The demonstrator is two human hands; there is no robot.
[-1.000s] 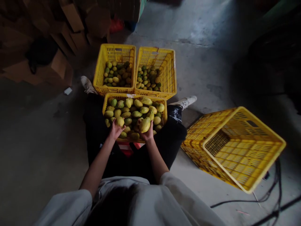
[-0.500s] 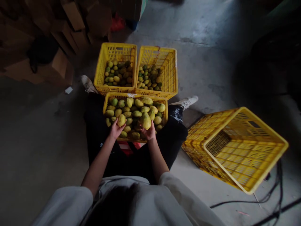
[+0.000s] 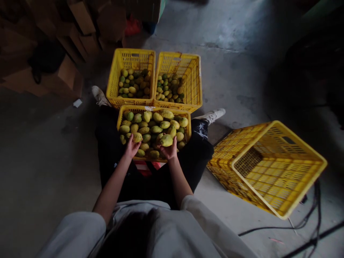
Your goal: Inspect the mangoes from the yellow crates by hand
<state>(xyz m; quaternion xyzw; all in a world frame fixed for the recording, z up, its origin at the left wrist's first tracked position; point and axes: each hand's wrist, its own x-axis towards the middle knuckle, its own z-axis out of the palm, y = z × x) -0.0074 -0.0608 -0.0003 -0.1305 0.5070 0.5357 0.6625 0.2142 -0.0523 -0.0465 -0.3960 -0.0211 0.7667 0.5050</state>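
In my left hand (image 3: 131, 147) a yellow-green lemon (image 3: 137, 137) is gripped, lying sideways between thumb and fingers. My right hand (image 3: 170, 152) holds a larger lemon (image 3: 166, 141), also on its side, its pointed end toward the left. Both hands hover over the near part of a yellow plastic crate (image 3: 189, 133) that stands between my legs. Green and yellow lemons (image 3: 156, 129) fill this crate close to its rim. My fingers and the held fruit cover some of the lemons below.
Beyond stand two yellow crates, left (image 3: 110, 77) and right (image 3: 198, 80), each partly filled with smaller-looking lemons. A tall yellow crate (image 3: 279, 172) lies tilted at the right, near black cables (image 3: 279, 228). Cardboard boxes (image 3: 64, 77) are piled at the far left. My shoes flank the crates.
Both held lemons have been turned in my hands. The right one went from upright to lying sideways, and the left one also rolled over. The hands stay in nearly the same place.
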